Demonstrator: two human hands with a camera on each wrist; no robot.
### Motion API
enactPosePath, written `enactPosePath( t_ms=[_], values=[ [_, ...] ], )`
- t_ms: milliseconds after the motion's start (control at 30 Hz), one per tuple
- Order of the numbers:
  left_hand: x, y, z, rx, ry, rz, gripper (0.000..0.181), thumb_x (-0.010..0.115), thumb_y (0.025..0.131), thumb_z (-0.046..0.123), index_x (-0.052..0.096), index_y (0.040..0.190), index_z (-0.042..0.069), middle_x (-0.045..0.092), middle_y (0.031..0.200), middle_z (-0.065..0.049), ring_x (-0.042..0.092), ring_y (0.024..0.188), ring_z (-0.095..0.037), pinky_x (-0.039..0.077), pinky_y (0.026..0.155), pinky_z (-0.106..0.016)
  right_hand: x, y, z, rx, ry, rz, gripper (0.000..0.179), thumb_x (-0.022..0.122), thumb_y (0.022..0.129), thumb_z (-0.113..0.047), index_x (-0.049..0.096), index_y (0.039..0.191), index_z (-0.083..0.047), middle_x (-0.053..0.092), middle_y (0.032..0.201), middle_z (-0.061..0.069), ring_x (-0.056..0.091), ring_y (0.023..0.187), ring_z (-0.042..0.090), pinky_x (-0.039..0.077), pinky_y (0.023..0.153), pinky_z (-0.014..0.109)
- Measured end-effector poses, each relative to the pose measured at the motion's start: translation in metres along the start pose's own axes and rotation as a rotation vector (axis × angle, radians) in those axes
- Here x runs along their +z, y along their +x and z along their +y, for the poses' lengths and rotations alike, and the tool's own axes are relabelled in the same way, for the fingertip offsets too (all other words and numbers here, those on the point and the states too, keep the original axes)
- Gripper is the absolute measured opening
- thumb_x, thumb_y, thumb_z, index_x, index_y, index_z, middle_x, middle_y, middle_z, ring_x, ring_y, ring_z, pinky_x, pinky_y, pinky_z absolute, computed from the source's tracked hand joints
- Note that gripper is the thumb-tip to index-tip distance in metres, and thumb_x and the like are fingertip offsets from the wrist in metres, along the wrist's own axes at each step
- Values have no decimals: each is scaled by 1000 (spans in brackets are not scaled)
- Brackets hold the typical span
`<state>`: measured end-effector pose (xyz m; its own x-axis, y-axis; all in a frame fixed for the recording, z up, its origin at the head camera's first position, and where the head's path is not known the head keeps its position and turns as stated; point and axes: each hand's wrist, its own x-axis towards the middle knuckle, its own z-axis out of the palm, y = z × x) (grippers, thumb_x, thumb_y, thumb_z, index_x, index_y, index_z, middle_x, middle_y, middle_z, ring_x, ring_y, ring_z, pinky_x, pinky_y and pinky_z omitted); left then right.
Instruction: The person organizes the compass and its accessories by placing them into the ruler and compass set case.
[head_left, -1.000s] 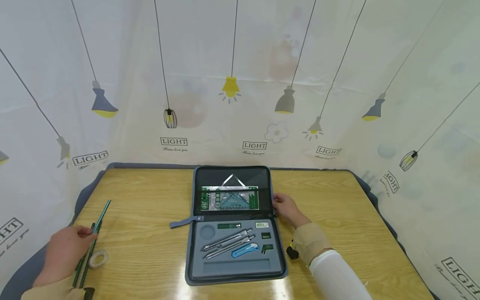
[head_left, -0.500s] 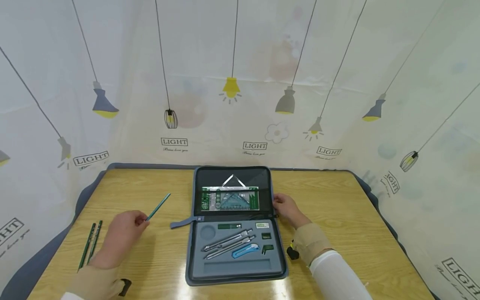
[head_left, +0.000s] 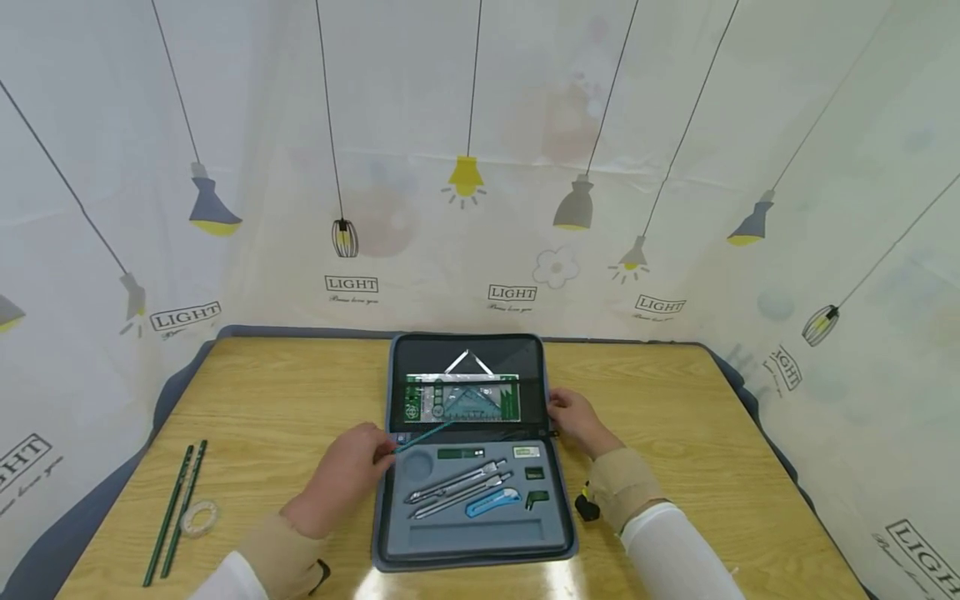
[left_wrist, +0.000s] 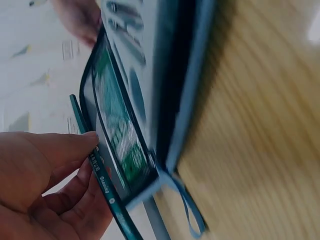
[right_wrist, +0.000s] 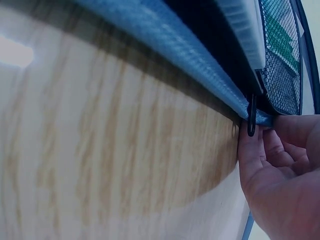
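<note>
My left hand pinches a green pencil between thumb and fingers at the left side of an open zip case. In the head view the pencil's far end reaches over the case's fold. My right hand holds the case's right edge near the fold, beside the zip pull. Set in the grey tray are two silver compass-like tools, a blue utility knife, a white eraser and small green pieces. A long slot runs along its front.
Two dark green pencils lie at the left of the wooden table, a ring-shaped tape roll against one. The lid's mesh pocket holds a set square packet. A strap hangs from the case's left side.
My left hand has lifted one pencil from the group at the left and carried it rightward to the case. The right hand has stayed at the case's edge.
</note>
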<state>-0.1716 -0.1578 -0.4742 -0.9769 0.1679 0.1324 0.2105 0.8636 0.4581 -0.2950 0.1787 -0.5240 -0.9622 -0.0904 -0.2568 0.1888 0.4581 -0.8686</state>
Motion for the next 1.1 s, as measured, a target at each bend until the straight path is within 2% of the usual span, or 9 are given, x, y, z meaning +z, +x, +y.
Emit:
enactPosePath(
  t_ms=[267,400,500,633,833,1100],
  values=[
    [21,0,39,200,-54,-94,6,72,81,8,73,86,10,59,75,7,48,67,-4,44,57,-21,-1,1,0,23,-5,2,37,42,98,-4,46,134,3,53,126,23,54,113,29,49,93,42],
    [32,-3,58,265,-43,-166,6,71,82,11,73,88,11,59,78,6,53,69,-4,47,59,-21,-2,2,1,23,-16,3,37,42,98,-4,46,135,2,53,126,22,55,112,28,48,92,42],
    [41,-9,67,288,-1,-233,6,72,81,13,73,87,13,60,79,7,55,71,-2,47,60,-18,-1,3,1,16,-15,0,37,42,98,-4,46,134,3,53,125,23,55,112,29,49,92,42],
    [49,-18,72,313,47,-283,4,74,80,16,74,83,16,61,78,9,55,71,-2,46,58,-18,1,3,0,11,-11,-1,36,43,98,-3,47,133,4,55,123,22,56,110,28,50,90,40],
    [53,-23,74,338,97,-296,4,73,80,15,72,79,18,60,76,9,54,71,-3,47,60,-20,1,3,-1,3,-7,-1,34,43,97,-2,50,129,5,57,119,22,57,105,26,51,87,39],
    [57,-26,77,349,135,-282,5,74,78,13,71,80,16,58,78,7,54,71,-5,48,62,-21,-1,2,0,4,-2,-5,35,43,97,-2,49,131,5,55,123,23,56,108,28,49,90,41]
  ],
)
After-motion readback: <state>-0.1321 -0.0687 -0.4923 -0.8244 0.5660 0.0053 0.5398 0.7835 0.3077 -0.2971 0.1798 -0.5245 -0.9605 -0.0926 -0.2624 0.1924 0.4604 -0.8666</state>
